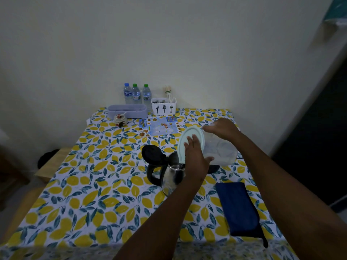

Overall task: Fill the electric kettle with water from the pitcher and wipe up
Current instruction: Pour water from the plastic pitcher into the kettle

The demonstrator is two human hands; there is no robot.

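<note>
Nearest to the camera, two bare forearms reach forward over the table (78, 184), which is covered with a cloth printed with yellow lemons and blue-green leaves. On the right side, near the front edge, a folded dark blue cloth (238, 209) lies flat on the table, apart from the other things.

Further in, the steel electric kettle (170, 175) stands near the middle of the table with its black handle to the left and its black lid (152, 153) swung open and standing up. Above its mouth, a clear plastic pitcher (220, 152) is held tilted on its side, with its pale green lid (191, 141) facing toward the kettle. The left hand (195, 158) presses flat on this lid, fingers (193, 140) stretched out over it and the thumb going under the pitcher body. The right hand (221, 128) is clenched around the far side of the pitcher, from above.

Behind them a printed menu card (159, 126) lies flat. At the far edge stand a lilac oblong box (127, 110), a small ceramic jar (120, 119), a white cutlery holder (163, 106) and three water bottles (137, 93) against the wall.
</note>
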